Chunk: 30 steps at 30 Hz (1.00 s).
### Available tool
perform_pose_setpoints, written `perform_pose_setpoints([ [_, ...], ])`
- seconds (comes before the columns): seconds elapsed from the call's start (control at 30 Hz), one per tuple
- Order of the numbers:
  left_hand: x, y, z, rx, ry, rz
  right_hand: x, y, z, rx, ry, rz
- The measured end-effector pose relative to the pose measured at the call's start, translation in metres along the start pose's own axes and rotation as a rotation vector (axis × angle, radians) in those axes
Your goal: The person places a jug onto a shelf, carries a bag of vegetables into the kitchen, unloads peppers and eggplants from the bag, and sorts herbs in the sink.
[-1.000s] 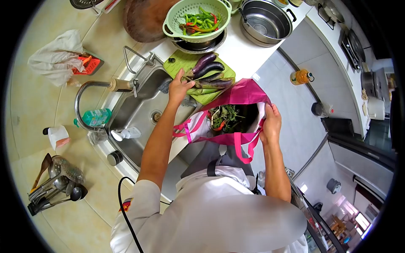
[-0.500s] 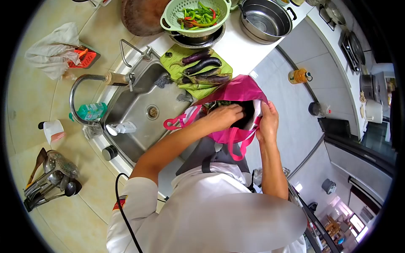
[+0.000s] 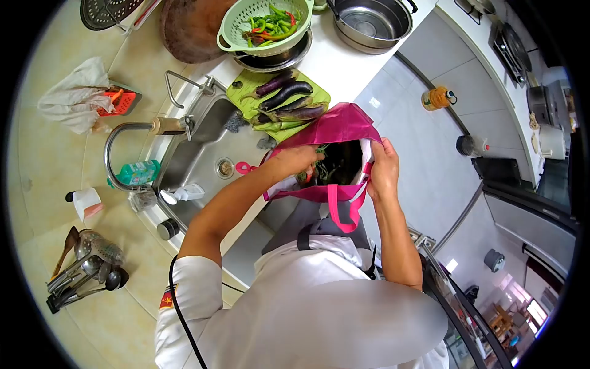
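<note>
A magenta tote bag with a white lining hangs open in front of me at the counter edge. My right hand grips its right rim, thumb along the edge. My left hand is at the left side of the opening, its fingers curled downward beside some leafy greens. What those fingers hold is partly hidden. Dark long shapes lie deeper in the bag, too shadowed to name. Just beyond the bag, several eggplants rest on a green cutting board.
Left of the bag is a steel sink with a curved faucet. A green colander of peppers and a steel pot stand on the far counter. An oil bottle is on the floor at right.
My left hand has moved left within the bag's mouth, toward its left rim. The opening is wider and shows more of the inside. The whole view has shifted slightly.
</note>
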<state>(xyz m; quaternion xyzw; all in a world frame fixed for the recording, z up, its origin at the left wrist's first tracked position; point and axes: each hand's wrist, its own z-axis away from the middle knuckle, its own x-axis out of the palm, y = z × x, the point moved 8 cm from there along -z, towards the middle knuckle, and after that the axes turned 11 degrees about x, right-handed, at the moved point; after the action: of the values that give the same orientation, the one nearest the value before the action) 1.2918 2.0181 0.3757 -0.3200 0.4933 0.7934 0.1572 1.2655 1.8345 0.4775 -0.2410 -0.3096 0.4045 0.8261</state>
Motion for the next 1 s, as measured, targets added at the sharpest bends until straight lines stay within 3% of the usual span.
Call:
perform_pose_setpoints([
  [0.1, -0.016, -0.002, 0.008, -0.020, 0.123, -0.083, 0.002, -0.001, 0.002, 0.006, 0.008, -0.004],
  [0.2, -0.031, 0.008, 0.015, -0.046, -0.007, -0.366, 0.003, 0.003, -0.003, 0.002, -0.028, -0.051],
  [0.3, -0.066, 0.045, 0.035, 0.049, 0.225, -0.419, 0.005, 0.003, -0.004, 0.013, -0.028, -0.040],
  [0.4, -0.096, 0.061, 0.067, 0.000, 0.470, -0.062, 0.007, 0.003, -0.006, 0.006, -0.049, -0.031],
  [0.5, -0.104, 0.068, 0.095, 0.026, 0.665, 0.000, 0.012, 0.000, -0.007, -0.005, -0.030, -0.042],
  [0.6, -0.089, 0.050, 0.117, -0.202, 0.596, 0.358, 0.018, -0.003, -0.006, -0.009, -0.031, -0.070],
  [0.73, -0.086, 0.038, 0.143, -0.225, 0.777, 0.514, 0.030, -0.016, -0.002, -0.209, -0.087, 0.066],
  [0.77, -0.085, 0.033, 0.145, -0.228, 0.828, 0.551, 0.032, -0.019, 0.005, -0.184, -0.100, 0.221],
  [0.83, -0.085, 0.032, 0.143, -0.235, 0.901, 0.727, 0.047, -0.025, 0.008, -0.363, -0.153, 0.373],
  [0.9, -0.084, 0.032, 0.128, -0.227, 0.935, 1.000, 0.055, -0.027, 0.016, -0.304, -0.220, 0.545],
  [1.0, -0.094, 0.033, 0.105, -0.188, 0.971, 1.092, 0.063, -0.025, 0.014, -0.546, -0.348, 0.822],
])
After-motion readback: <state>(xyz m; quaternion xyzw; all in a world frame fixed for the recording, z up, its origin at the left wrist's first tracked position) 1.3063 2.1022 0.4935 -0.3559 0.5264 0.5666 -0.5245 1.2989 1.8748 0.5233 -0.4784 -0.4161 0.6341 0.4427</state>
